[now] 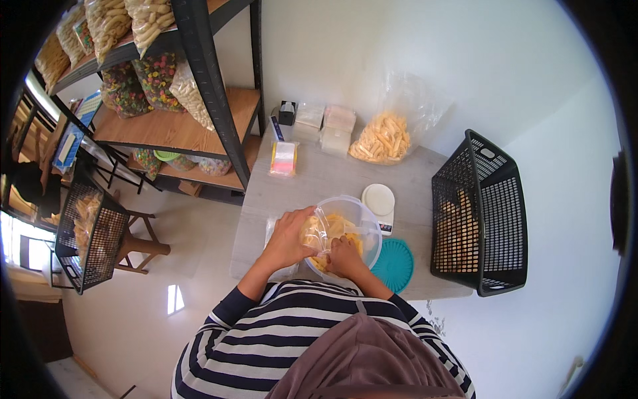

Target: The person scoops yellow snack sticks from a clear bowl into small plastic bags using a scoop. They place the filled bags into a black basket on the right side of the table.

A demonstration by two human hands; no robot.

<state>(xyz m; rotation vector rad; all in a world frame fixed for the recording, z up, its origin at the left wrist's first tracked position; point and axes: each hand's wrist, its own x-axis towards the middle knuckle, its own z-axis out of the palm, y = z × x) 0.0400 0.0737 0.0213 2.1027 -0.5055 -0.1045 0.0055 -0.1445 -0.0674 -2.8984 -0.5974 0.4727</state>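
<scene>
A round translucent plastic tub (373,219) with yellow snack sticks in it stands at the table's front edge, before my body. My left hand (290,238) holds a small clear plastic bag (315,232), partly filled with yellow snacks, over the tub's left side. My right hand (345,257) reaches down into the tub beside the bag's lower edge; whether its fingers grip snacks or the bag cannot be told. A white kitchen scale (379,200) sits right behind the tub. The teal ribbed lid (395,265) lies flat at the tub's right.
A large open bag of snack sticks (383,138) leans at the wall, with stacks of clear bags (336,130) to its left. A black plastic basket (481,219) stands at the table's right end. Left is a shelf rack (209,90) of bagged snacks; another basket (89,239) stands beyond.
</scene>
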